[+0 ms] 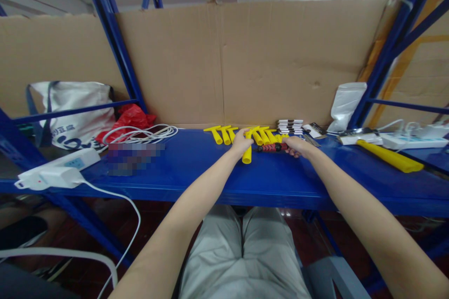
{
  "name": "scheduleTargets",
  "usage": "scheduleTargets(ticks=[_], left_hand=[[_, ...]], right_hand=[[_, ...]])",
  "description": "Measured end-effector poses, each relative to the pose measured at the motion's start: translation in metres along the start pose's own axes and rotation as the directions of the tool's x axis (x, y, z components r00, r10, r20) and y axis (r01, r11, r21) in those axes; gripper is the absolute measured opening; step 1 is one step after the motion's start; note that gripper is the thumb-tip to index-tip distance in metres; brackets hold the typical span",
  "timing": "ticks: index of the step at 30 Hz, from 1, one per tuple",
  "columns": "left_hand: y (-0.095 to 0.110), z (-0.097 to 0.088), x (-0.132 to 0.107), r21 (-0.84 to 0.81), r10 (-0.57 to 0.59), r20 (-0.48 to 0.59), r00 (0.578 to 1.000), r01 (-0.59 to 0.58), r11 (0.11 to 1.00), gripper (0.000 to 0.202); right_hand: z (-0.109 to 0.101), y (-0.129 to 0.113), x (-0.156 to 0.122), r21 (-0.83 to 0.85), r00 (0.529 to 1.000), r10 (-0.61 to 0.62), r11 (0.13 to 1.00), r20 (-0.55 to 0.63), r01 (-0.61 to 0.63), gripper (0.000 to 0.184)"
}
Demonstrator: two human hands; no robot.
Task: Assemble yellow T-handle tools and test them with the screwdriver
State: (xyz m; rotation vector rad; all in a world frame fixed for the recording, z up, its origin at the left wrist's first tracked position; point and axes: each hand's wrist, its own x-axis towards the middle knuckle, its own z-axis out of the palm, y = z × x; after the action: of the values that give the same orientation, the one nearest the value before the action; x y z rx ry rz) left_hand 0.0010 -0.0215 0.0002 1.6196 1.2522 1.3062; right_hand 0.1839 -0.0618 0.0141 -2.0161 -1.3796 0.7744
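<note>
My left hand (242,142) is closed around a yellow T-shaped plastic tool (247,155), its round hollow end pointing down toward me. My right hand (296,146) has its fingers curled at the right end of a red-and-black-handled screwdriver (271,148); the shaft side is hidden by the fingers. Behind my left hand lie more yellow T-shaped tools (266,135) in a row, and another group of them (218,134) sits just to its left. Small yellow pieces (280,138) lie between the row and my right hand.
Small black-and-white packs (290,126) are stacked at the back. A white pouch (347,105), a long yellow object (391,155) and a power strip (414,140) are on the right. Leftward are coiled white cable (150,133), a red bag (131,117), a tote (79,112) and chargers (59,170).
</note>
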Motion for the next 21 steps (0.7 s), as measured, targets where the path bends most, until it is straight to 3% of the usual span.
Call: scheduleTargets(ticks=[11, 21], left_hand=[[0.008, 0.025, 0.010, 0.187, 0.116, 0.099, 0.988, -0.133, 0.973, 0.050], [0.017, 0.050, 0.025, 0.327, 0.102, 0.155, 0.983, -0.148, 0.933, 0.049]], right_hand=[[-0.003, -0.002, 0.000, -0.357, 0.998, -0.069, 0.932, -0.009, 0.061, 0.032], [-0.003, -0.001, 0.000, -0.350, 0.995, -0.102, 0.931, 0.021, 0.103, 0.033]])
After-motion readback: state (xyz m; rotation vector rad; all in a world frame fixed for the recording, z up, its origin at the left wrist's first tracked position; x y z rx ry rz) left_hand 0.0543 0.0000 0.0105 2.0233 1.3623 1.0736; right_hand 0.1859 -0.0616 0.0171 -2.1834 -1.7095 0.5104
